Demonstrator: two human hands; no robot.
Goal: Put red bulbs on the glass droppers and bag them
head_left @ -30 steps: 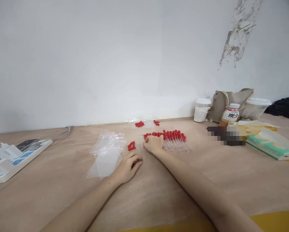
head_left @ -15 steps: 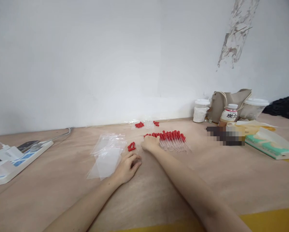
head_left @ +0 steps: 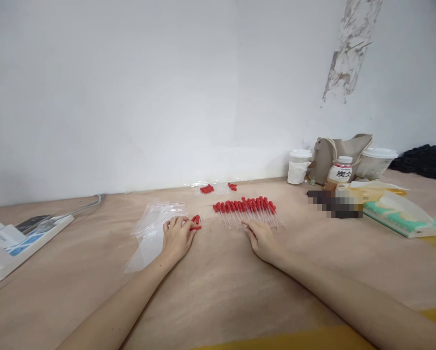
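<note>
A row of droppers [head_left: 245, 205] with red bulbs and thin clear tubes lies in the middle of the table, bulbs pointing to the wall. My right hand [head_left: 263, 239] is at the near tips of the tubes, thumb apart from the fingers, with nothing visible in it. To the left, a few loose red bulbs [head_left: 197, 220] lie beside the fingertips of my left hand [head_left: 177, 237]. That hand is loosely curved, and its fingertips touch or nearly touch the bulbs. Under and behind it spread clear zip bags [head_left: 147, 248], partly covered by the hand.
Near the wall lie clear bags with red bulbs [head_left: 206, 188]. A power strip [head_left: 39, 243] is at the left. At the right stand a lidded cup [head_left: 298, 167], a bottle [head_left: 340, 174], a beige bag [head_left: 322, 160] and a tissue pack [head_left: 403, 218].
My right hand has drawn back from the left end of the dropper row and moved right to the tube tips. My left hand has moved forward and left to the loose red bulbs.
</note>
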